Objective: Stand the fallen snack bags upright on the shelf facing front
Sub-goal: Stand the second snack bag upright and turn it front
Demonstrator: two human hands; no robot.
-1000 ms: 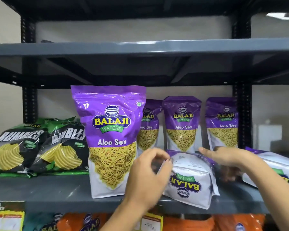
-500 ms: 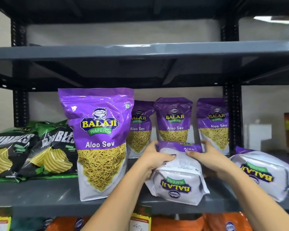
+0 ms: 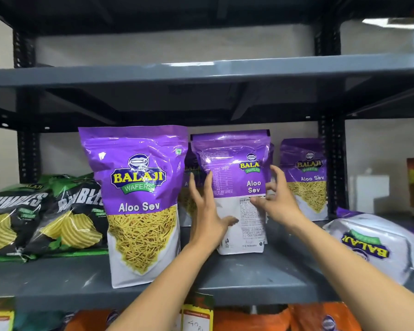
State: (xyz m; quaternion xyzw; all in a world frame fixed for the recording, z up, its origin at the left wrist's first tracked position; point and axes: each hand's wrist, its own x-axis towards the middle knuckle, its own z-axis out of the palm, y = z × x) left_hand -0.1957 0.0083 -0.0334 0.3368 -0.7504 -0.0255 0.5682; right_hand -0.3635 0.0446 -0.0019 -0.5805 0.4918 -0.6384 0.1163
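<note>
Steadying a purple bag [image 3: 234,187] between them, both hands kept their fingers spread and loose. The left hand [image 3: 207,211] lay flat against the bag's left side, thumb under its printed panel; the right hand [image 3: 276,201] curled half open at its right edge, fingertips just touching. Neither truly gripped it. The bag stood upright on the shelf [image 3: 249,278], but its back, with fine print and a small logo, faced out, so it probably needed turning. Just left of the hands stood a bigger bag [image 3: 139,206], front out. Behind them more bags stood in a row, one [image 3: 304,177] clear to the right. Further right a fallen bag [image 3: 378,247] lay on its side. Let go too soon, the light pouch could tip forward off the shelf, or a turn could knock the big bag.
</note>
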